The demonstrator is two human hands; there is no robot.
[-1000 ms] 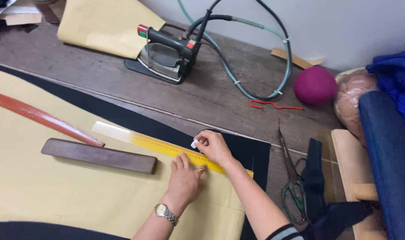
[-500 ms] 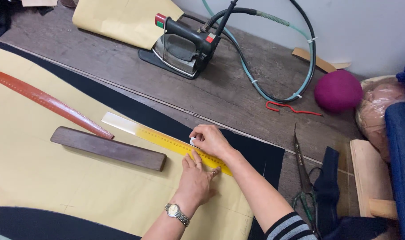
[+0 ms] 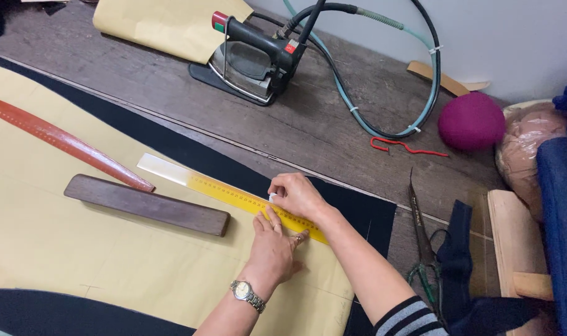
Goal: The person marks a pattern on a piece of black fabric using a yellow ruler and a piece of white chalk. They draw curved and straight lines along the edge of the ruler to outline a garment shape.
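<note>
A yellow ruler (image 3: 221, 190) with a clear end lies slanted along the edge of a large tan paper pattern (image 3: 78, 249), which rests on dark navy fabric (image 3: 190, 152). My left hand (image 3: 271, 249), with a wristwatch, lies flat with fingers spread and presses down on the ruler's right part. My right hand (image 3: 296, 196) pinches a small white piece of chalk (image 3: 271, 197) against the ruler's far edge, just beyond the left hand. A striped sleeve covers my right forearm.
A dark wooden block (image 3: 146, 205) and a curved red ruler (image 3: 59, 140) lie on the pattern to the left. A steam iron (image 3: 252, 59) with a hose (image 3: 358, 118) stands at the back. Scissors (image 3: 420, 230), a magenta ball (image 3: 471, 121) and a red wire hook (image 3: 401, 146) lie to the right.
The view has shifted a little, so everything sits slightly further right and lower. Both hands stay at the same part of the ruler, with the chalk still at its edge.
</note>
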